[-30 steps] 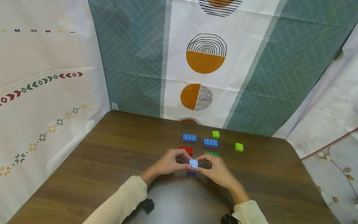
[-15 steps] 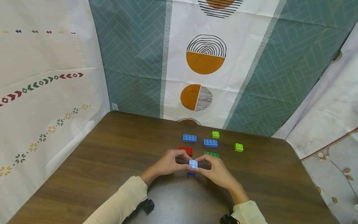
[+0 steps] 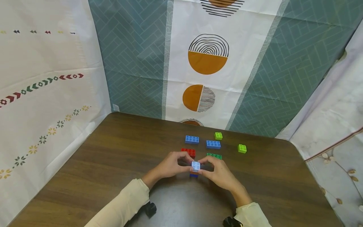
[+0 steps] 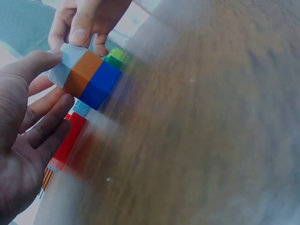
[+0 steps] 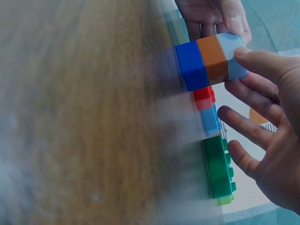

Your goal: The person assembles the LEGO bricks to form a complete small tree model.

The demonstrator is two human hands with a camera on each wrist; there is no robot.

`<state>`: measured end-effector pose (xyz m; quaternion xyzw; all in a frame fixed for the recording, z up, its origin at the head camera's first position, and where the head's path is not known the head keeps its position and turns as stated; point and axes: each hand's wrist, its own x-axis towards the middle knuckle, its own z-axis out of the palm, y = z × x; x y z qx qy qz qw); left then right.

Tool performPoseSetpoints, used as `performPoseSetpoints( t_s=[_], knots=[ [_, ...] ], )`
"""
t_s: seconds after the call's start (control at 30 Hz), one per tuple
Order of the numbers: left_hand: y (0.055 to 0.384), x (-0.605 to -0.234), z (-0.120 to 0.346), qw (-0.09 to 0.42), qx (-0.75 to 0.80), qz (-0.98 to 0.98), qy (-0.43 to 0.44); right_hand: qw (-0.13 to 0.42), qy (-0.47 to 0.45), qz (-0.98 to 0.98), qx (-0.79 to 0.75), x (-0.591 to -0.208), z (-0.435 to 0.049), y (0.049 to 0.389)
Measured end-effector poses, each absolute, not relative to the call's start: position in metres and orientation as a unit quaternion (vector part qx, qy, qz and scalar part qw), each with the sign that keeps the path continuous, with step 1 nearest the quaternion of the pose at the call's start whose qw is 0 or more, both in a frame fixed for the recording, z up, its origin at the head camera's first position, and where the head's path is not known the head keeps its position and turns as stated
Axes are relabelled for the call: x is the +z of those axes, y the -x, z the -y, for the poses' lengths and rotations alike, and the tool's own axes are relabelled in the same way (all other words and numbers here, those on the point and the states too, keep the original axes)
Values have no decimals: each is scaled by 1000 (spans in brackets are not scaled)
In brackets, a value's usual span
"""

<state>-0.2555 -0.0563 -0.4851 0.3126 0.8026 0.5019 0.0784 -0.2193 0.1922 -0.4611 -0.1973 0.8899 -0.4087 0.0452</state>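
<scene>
A small stack of three square toy bricks stands on the table in front of the person. Its top is a pale blue brick (image 3: pixel 196 166) with studs, its middle an orange brick (image 4: pixel 83 74), its base a dark blue brick (image 5: pixel 191 65). From the left, the left hand (image 3: pixel 171 165) pinches the pale blue brick between thumb and fingers. Opposite it, the right hand (image 3: pixel 219 171) pinches the same brick at its right side. Both wrist views show the lower fingers of each hand spread beside the stack.
Right behind the hands lie a red brick (image 3: pixel 188 152) and a green brick (image 3: pixel 214 155). Farther back are two blue bricks, one left (image 3: pixel 192 140) and one right (image 3: pixel 213 144), and two lime bricks, one near the back edge (image 3: pixel 218 136), one farther right (image 3: pixel 242 148). Patterned cloths surround the brown table (image 3: pixel 127 142).
</scene>
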Motion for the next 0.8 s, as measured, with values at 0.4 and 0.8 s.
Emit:
performPoseSetpoints(
  t_s=[0.4, 0.8],
  knots=[
    [254, -486, 52, 68, 505, -800, -317, 44, 187, -889, -415, -460, -193, 218],
    [260, -479, 50, 31, 512, -805, -297, 29, 183, -900, -395, -459, -195, 219]
  ],
)
